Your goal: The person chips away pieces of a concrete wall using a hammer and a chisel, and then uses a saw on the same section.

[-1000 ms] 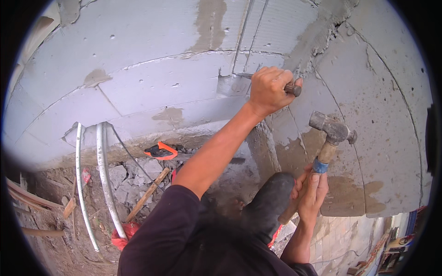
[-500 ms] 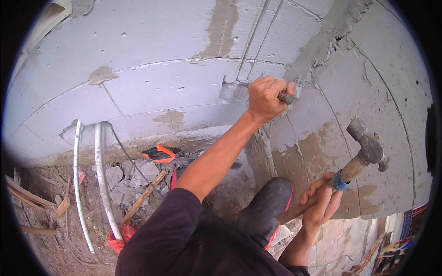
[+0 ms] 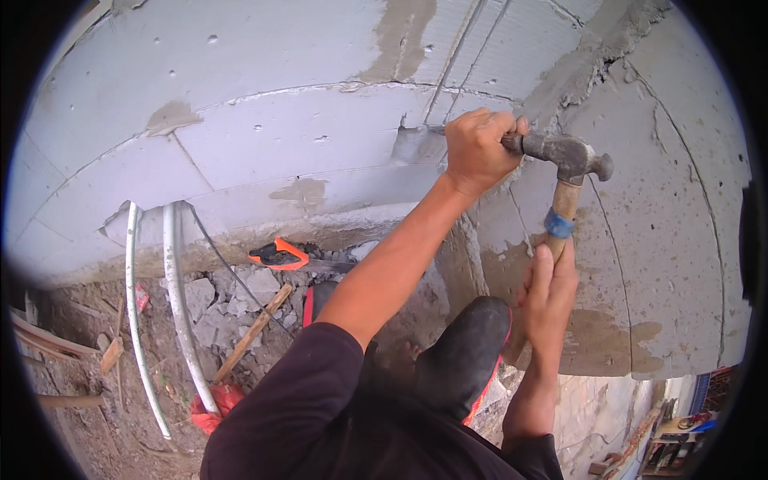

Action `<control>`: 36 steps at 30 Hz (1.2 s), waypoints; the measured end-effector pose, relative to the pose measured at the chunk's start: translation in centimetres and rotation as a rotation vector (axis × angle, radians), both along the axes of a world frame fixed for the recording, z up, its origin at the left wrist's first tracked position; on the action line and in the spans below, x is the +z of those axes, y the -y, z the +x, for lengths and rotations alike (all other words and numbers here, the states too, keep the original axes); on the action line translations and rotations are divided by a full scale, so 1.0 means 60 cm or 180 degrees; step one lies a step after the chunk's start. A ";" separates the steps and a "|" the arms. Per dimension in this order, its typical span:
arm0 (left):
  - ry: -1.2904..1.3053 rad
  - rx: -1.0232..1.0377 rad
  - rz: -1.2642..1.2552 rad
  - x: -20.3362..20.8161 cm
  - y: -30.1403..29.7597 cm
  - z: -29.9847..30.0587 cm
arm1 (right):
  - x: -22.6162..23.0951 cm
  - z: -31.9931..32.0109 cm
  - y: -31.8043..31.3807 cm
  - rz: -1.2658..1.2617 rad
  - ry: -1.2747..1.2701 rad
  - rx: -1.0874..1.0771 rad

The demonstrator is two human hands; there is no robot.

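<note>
"Since the frame half a second back, the wooden-handled hammer [image 3: 570, 158] has swung up and leftward, so we now find its head at the butt of the chisel [image 3: 512, 142]."

"Touching it, do we think?"

"It looks so, though we can't be quite sure: the two dark metals merge where they meet."

"How does the hammer look to us?"

"Well worn. We see a grey, scuffed head with paler scrapes, its thick side toward the chisel and its other end necked down to a rounded knob. A blue band [image 3: 559, 225] wraps the pale handle below the head."

"And the hands?"

"The right hand [image 3: 552, 280] is closed round the handle below the band, thumb laid along it. The left hand [image 3: 480, 148] makes a fist round the chisel; we see the butt past the thumb and a short length beyond the knuckles, by the squarish recess [image 3: 416, 146] in the grey block wall [image 3: 272, 148]."

"Lower down?"

"An orange-and-black-handled saw [image 3: 280, 254] lies near rubble [image 3: 202, 298]."
</note>
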State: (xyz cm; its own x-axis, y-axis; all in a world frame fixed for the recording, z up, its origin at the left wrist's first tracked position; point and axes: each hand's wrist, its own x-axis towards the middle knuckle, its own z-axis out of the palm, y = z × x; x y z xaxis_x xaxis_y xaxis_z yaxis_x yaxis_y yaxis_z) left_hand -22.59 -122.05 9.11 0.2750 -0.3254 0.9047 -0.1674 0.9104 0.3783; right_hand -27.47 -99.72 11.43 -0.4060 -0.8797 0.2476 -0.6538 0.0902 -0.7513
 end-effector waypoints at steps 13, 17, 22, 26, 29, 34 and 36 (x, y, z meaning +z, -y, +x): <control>0.0089 -0.0048 0.0191 0.005 0.015 0.005 | 0.072 0.016 -0.021 -0.0411 0.0146 -0.0039; 0.0126 -0.0183 0.0478 0.022 0.008 -0.012 | 0.054 0.048 0.011 -0.3012 0.0942 -0.0130; 0.0068 -0.0023 0.0277 0.012 0.020 0.006 | 0.071 0.002 0.028 -0.0556 0.0172 0.0152; 0.0135 -0.0101 0.0471 0.020 0.016 -0.009 | 0.057 0.027 0.002 -0.1956 0.0743 -0.0187; 0.0173 -0.0244 0.0393 0.014 0.024 -0.004 | 0.034 -0.019 0.048 -0.0251 -0.0111 0.0168; 0.0129 -0.0233 0.0616 0.010 0.027 -0.009 | 0.090 0.010 0.018 -0.1799 0.0760 -0.0047; 0.0142 -0.0312 0.0555 0.009 0.031 -0.012 | 0.076 0.019 0.044 -0.2870 0.0744 -0.0132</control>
